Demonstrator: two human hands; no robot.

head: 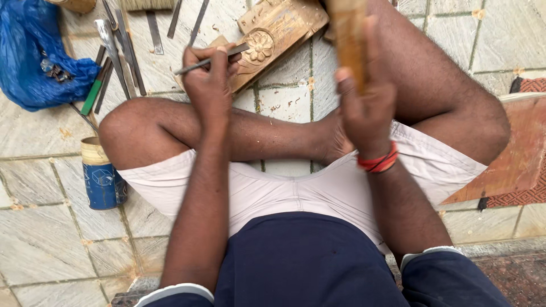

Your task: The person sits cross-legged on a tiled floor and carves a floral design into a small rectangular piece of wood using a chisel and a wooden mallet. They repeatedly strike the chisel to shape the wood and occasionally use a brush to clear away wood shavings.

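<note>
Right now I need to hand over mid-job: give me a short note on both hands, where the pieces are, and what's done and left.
Left hand: closed on a thin metal chisel, tip at the flower relief on the carved wooden block.
Right hand: closed on a wooden mallet, raised above the block.
Block lies on the tiled floor in front of the crossed legs. Spare chisels lie at the left, by a blue cloth and a blue tin.
Done: flower and surrounding relief cut. Left: cannot tell how much detailing remains.

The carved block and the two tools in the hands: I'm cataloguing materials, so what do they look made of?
Carved block: pale, unfinished-looking wood, with visible grain and a cut flower. Chisel in the left hand: thin grey rod, probably steel. Mallet in the right hand: tan, blurred, likely bare wood.
</note>
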